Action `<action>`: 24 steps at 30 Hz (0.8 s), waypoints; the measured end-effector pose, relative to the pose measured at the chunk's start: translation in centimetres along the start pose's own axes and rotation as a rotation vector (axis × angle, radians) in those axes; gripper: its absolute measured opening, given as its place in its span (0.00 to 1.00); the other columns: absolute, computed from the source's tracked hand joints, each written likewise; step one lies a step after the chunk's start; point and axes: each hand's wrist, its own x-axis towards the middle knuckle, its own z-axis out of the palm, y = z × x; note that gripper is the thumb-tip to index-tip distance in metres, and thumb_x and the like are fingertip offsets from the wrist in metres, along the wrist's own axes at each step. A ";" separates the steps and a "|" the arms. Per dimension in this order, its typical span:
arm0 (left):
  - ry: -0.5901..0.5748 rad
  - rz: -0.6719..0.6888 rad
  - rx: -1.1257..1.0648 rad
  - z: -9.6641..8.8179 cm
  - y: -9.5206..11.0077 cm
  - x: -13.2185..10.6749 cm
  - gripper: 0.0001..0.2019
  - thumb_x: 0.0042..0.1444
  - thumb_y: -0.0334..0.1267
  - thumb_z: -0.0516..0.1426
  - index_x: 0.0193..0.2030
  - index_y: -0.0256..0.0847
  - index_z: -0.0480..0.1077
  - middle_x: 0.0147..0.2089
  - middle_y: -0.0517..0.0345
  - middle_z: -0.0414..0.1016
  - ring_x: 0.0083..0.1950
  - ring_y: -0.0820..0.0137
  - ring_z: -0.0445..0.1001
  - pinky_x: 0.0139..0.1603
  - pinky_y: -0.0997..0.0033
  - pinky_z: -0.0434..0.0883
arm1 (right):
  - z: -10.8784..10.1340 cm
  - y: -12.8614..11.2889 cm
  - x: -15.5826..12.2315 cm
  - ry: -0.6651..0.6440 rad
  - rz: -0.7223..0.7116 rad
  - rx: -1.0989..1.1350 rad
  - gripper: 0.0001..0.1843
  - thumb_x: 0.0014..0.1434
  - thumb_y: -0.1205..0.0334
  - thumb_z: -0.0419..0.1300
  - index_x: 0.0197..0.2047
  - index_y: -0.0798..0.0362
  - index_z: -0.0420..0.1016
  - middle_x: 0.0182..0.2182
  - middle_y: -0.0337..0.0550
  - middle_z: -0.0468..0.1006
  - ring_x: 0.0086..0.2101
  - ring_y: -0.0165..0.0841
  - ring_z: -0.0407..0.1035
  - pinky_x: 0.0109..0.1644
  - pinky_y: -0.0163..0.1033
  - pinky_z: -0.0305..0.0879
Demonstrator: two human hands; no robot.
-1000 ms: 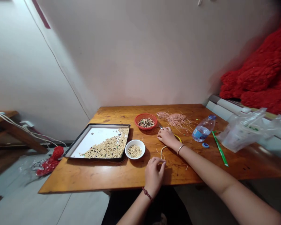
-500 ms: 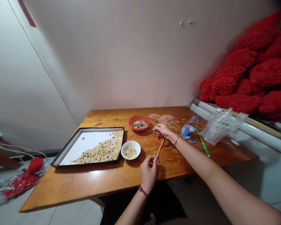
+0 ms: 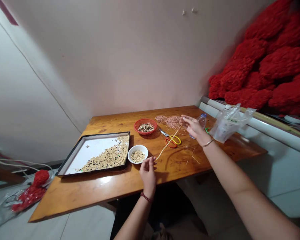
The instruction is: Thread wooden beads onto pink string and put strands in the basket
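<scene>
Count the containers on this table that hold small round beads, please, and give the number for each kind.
Black-rimmed tray: 1
White bowl: 1
Red bowl: 1
Total: 3

bright, even indoor light, a soft shadow beside the bowl [image 3: 137, 154], glare on the table [image 3: 106, 180], warped wide-angle edges.

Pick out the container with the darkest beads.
The red bowl, its beads heavily mixed with dark ones; the white bowl and black-edged tray hold mostly pale beads.
</scene>
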 end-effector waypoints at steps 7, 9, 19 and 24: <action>0.168 -0.066 -0.101 -1.6 4.0 -1.1 0.19 0.52 0.51 0.60 0.41 0.36 0.73 0.44 0.47 0.77 0.39 0.70 0.76 0.34 0.76 0.71 | -1.7 -5.8 -3.1 0.182 -0.148 0.093 0.12 0.47 0.70 0.65 0.37 0.49 0.77 0.34 0.33 0.81 0.33 0.25 0.76 0.35 0.28 0.74; 0.195 -0.099 -0.174 -2.1 5.2 -1.1 0.18 0.51 0.51 0.62 0.40 0.38 0.73 0.45 0.50 0.76 0.39 0.72 0.75 0.36 0.77 0.71 | -2.2 -7.0 -3.9 0.210 -0.154 0.126 0.11 0.49 0.70 0.64 0.37 0.48 0.76 0.35 0.32 0.80 0.35 0.24 0.75 0.36 0.29 0.74; 0.241 -0.029 -0.261 -4.1 9.2 0.1 0.16 0.47 0.48 0.65 0.39 0.40 0.72 0.43 0.57 0.76 0.39 0.75 0.74 0.37 0.78 0.69 | -3.7 -11.5 -5.2 0.295 -0.264 0.235 0.08 0.53 0.72 0.62 0.36 0.51 0.75 0.32 0.31 0.79 0.32 0.20 0.73 0.33 0.25 0.69; 0.301 -0.043 -0.250 -5.7 10.9 1.0 0.13 0.49 0.44 0.65 0.40 0.41 0.72 0.44 0.57 0.75 0.38 0.77 0.73 0.32 0.83 0.68 | -5.3 -14.6 -5.0 0.350 -0.365 0.183 0.07 0.56 0.72 0.59 0.35 0.51 0.75 0.35 0.34 0.79 0.33 0.20 0.72 0.33 0.26 0.66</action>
